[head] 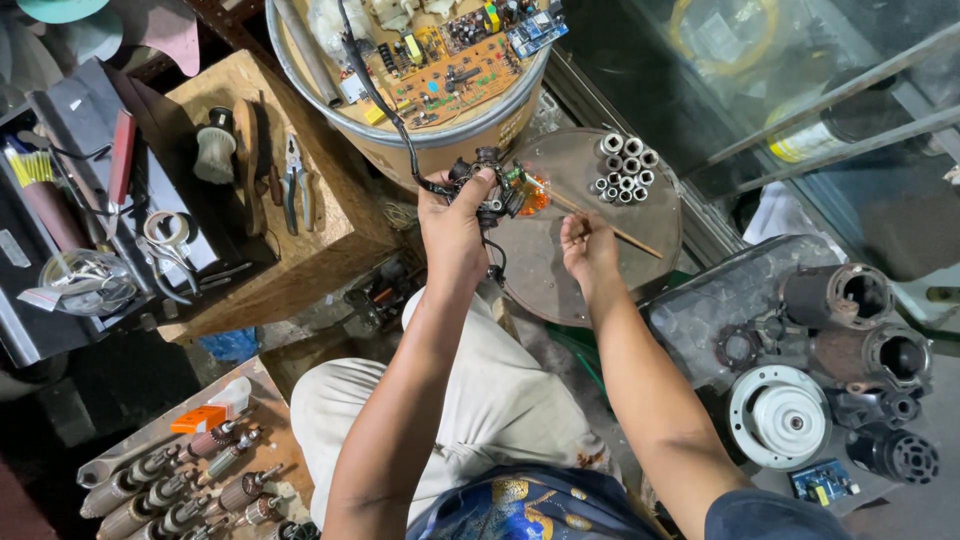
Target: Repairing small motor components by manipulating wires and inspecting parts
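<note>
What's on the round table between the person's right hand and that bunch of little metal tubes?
In the head view, a thin wooden stick crosses the round table between the right hand and the metal tubes.

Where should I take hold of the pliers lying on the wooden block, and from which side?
Grip the pliers by the two handles, the lower half. They lie flat on the wooden block with the jaws pointing away, so come from above at the near end, probably with the left hand, which is closer.
</note>
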